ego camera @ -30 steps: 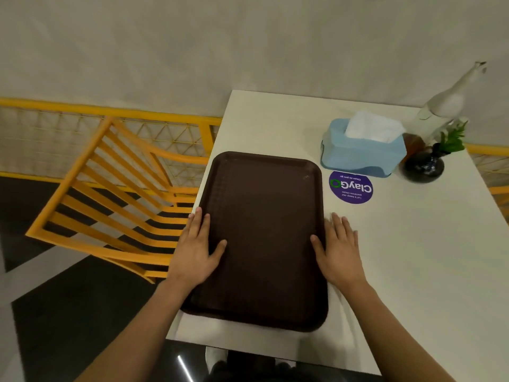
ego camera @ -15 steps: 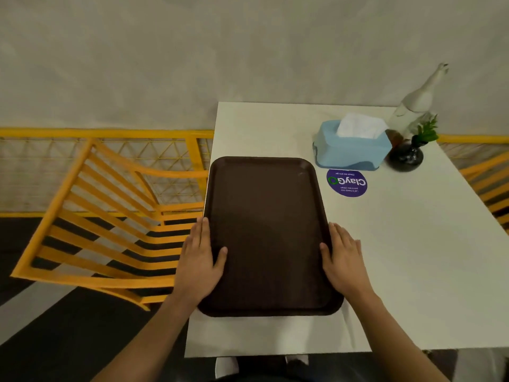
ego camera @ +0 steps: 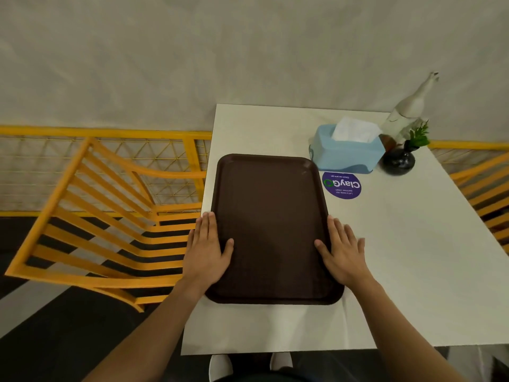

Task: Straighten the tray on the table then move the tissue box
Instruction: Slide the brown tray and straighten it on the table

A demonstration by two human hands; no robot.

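We see the left hand (ego camera: 207, 252) flat, fingers spread wide, pressed on the left rim of the brown tray (ego camera: 271, 230), thumb inside the tray. The right hand (ego camera: 342, 253) is the same on the right rim, palm down, gripping nothing. The tray lies between both hands, along the table's (ego camera: 413, 271) left edge, long sides roughly parallel to it. The blue tissue box (ego camera: 345, 154) sits past the tray's far right corner, well away from the right hand, near the table's far edge. A purple sticker (ego camera: 342, 185) lies just in front of the box; a dark vase (ego camera: 398, 161) stands beside it.
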